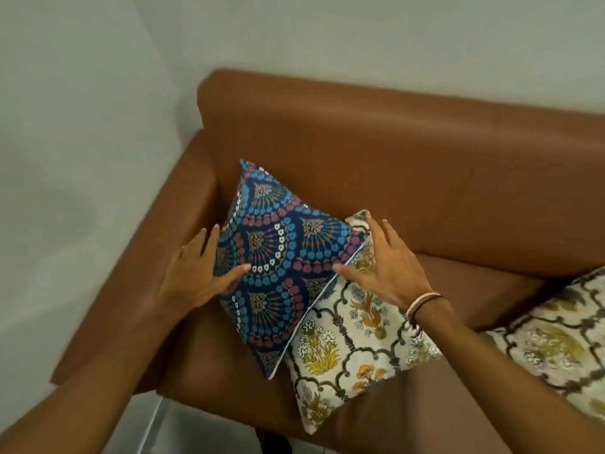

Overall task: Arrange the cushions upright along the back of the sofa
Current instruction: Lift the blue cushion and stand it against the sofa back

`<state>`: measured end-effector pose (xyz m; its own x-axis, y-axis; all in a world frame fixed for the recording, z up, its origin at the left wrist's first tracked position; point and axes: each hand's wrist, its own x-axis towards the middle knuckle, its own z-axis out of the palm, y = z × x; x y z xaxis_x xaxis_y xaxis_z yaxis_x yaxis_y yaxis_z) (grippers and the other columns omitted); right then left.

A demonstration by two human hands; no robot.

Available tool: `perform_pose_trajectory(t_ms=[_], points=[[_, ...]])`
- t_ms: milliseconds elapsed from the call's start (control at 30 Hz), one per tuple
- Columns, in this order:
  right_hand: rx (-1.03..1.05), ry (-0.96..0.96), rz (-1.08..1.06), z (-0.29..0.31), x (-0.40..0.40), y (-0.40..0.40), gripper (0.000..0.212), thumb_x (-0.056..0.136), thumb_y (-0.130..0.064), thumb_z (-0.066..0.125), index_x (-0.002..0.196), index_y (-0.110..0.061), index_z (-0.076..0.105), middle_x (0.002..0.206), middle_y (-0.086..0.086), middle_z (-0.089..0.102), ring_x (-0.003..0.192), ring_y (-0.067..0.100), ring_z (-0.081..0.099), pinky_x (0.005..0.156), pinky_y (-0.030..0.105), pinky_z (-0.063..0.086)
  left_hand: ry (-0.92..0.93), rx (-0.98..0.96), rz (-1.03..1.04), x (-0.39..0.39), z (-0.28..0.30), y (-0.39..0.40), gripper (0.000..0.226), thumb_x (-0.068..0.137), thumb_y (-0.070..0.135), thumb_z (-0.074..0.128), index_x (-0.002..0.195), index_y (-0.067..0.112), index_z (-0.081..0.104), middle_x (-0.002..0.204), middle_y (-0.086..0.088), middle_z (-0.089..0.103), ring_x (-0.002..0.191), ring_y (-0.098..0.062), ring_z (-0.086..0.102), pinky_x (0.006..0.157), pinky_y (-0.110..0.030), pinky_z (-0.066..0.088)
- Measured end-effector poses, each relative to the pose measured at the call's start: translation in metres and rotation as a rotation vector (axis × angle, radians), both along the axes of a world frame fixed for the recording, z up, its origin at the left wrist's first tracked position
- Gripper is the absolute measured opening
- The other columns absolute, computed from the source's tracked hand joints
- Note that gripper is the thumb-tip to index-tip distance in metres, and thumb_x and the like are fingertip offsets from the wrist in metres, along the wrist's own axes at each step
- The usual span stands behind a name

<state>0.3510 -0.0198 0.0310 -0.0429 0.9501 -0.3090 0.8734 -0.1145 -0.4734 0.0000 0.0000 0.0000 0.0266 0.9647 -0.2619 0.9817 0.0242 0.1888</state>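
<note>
We see a sofa (409, 152) covered in tan leather or leather-like material, smooth with a soft sheen along the backrest. The blue cushion (281, 257) is woven cloth, matt, printed with fan motifs and edged in pale piping. The cream floral cushion (347, 348) and a second cream cushion (556, 342) look like matt printed cloth. The wall (82, 126) is painted, flat and matt.

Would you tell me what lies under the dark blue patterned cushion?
The blue cushion overlaps the left edge of a cream floral cushion, which rests on the brown sofa seat. What is beneath the blue cushion's middle is covered.
</note>
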Motion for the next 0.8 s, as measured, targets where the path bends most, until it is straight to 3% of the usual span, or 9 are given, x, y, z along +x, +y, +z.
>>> perform_pose_trajectory(t_ms=[67,200,300,400,467,533,633,700,800], points=[[-0.079,0.316,-0.164,-0.028,-0.014,0.014,0.122,0.063,-0.086,0.067,0.163,-0.031,0.022,0.168,0.006,0.034,0.152,0.027,0.039,0.124,0.048,0.037,-0.155,-0.154,0.074,-0.019,-0.038,0.024,0.123,0.067,0.1,0.035,0.163,0.027,0.01,0.169,-0.009,0.025,0.152,-0.031,0.029,0.125,-0.05,0.026],[0.027,0.838,-0.532,-0.079,-0.048,0.025,0.075,0.071,-0.047,0.089,0.132,-0.027,0.05,0.125,-0.007,0.069,0.109,0.011,0.073,0.099,0.046,0.061,-0.582,-0.272,0.286,-0.048,-0.112,0.078,0.104,0.062,0.098,0.054,0.149,0.043,0.042,0.144,0.012,0.053,0.128,-0.018,0.055,0.114,-0.046,0.043],[0.187,0.905,-0.694,-0.1,-0.063,0.028,0.048,0.082,-0.022,0.088,0.112,-0.026,0.051,0.111,-0.005,0.071,0.101,0.012,0.076,0.095,0.044,0.063,-0.802,-0.31,0.374,-0.063,-0.143,0.105,0.089,0.067,0.091,0.061,0.14,0.04,0.056,0.142,0.006,0.063,0.127,-0.02,0.061,0.115,-0.052,0.044],[0.28,0.959,-0.824,-0.113,-0.061,0.026,0.048,0.086,-0.008,0.084,0.117,-0.015,0.048,0.117,0.011,0.071,0.106,0.023,0.075,0.094,0.043,0.063,-0.817,-0.31,0.37,-0.051,-0.147,0.116,0.097,0.065,0.094,0.058,0.141,0.033,0.055,0.137,0.007,0.065,0.121,-0.016,0.064,0.113,-0.052,0.045],[0.341,0.976,-0.923,-0.111,-0.044,0.02,0.049,0.086,-0.003,0.082,0.12,-0.012,0.048,0.113,0.009,0.071,0.1,0.015,0.077,0.086,0.032,0.065,-0.775,-0.238,0.348,-0.028,-0.13,0.116,0.102,0.059,0.098,0.057,0.134,0.029,0.055,0.127,0.009,0.065,0.11,-0.012,0.064,0.107,-0.048,0.049],[0.387,1.018,-1.025,-0.102,-0.011,0.009,0.049,0.086,-0.003,0.082,0.122,-0.012,0.05,0.111,0.004,0.074,0.098,0.013,0.078,0.082,0.03,0.064,-0.746,-0.191,0.289,0.006,-0.101,0.11,0.092,0.056,0.099,0.056,0.121,0.034,0.054,0.115,0.014,0.065,0.102,-0.006,0.063,0.096,-0.037,0.051],[0.499,0.967,-1.18,-0.075,0.066,-0.016,0.042,0.09,-0.011,0.08,0.122,-0.012,0.054,0.122,0.01,0.073,0.117,0.032,0.073,0.096,0.048,0.061,-0.764,-0.129,0.104,0.086,-0.056,0.094,0.082,0.057,0.096,0.057,0.113,0.036,0.054,0.104,0.023,0.064,0.091,0.011,0.06,0.082,-0.019,0.047],[0.589,0.898,-1.25,-0.056,0.121,-0.038,0.027,0.094,-0.018,0.077,0.11,-0.018,0.054,0.113,0.003,0.073,0.111,0.023,0.075,0.093,0.04,0.063,-0.823,-0.092,-0.044,0.151,-0.033,0.077,0.074,0.061,0.084,0.064,0.115,0.034,0.052,0.101,0.027,0.062,0.087,0.019,0.06,0.078,-0.007,0.046],[0.688,0.859,-1.295,-0.038,0.186,-0.066,0.021,0.1,-0.027,0.069,0.101,-0.026,0.049,0.091,-0.011,0.064,0.078,0.0,0.066,0.07,0.02,0.059,-0.851,-0.073,-0.197,0.231,-0.008,0.06,0.078,0.068,0.079,0.067,0.122,0.026,0.049,0.115,0.012,0.065,0.104,-0.003,0.065,0.094,-0.034,0.056]])
